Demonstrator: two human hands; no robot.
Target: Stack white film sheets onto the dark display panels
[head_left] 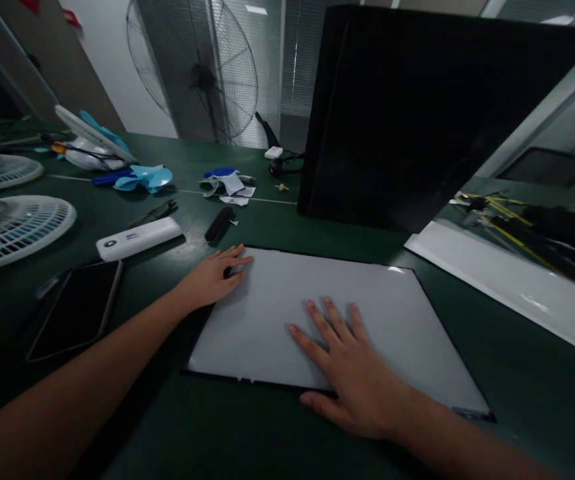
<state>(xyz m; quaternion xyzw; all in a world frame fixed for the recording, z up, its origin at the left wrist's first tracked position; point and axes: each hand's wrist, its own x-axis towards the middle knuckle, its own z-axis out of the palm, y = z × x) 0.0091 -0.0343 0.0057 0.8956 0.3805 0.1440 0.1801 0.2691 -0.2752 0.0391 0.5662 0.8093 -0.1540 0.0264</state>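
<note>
We find one rectangular, black-framed white panel (pixel 392 317) lying flat on the green tabletop (pixel 247 437), white face up. We note small notches along its near edge and a bright reflection by its far right corner.

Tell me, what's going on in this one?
A person has both bare hands on a white panel with a thin dark border, lying flat on a green table. The left hand is at its left edge, near the far corner. The right hand is spread over the near middle part, its thumb past the near edge. Neither hand grips it. A phone lies to the left, and a large black object stands beyond.
</note>
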